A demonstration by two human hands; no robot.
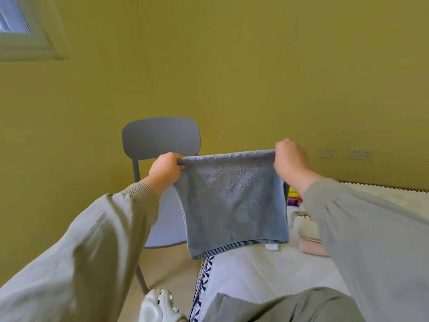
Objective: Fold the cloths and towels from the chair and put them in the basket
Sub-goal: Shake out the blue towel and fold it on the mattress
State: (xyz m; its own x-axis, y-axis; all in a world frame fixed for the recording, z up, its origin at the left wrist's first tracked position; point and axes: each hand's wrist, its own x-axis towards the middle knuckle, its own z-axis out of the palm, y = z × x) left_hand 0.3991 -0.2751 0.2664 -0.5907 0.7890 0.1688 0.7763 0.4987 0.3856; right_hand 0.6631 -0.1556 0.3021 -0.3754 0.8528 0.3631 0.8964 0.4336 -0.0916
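Head view: the grey towel hangs in the air, seemingly doubled, just in front of the chair and right of its seat. The left hand and right hand each have a tight grip pinching a top corner. If either grip slackens, the layers could slide apart and spoil the fold. No basket shows.
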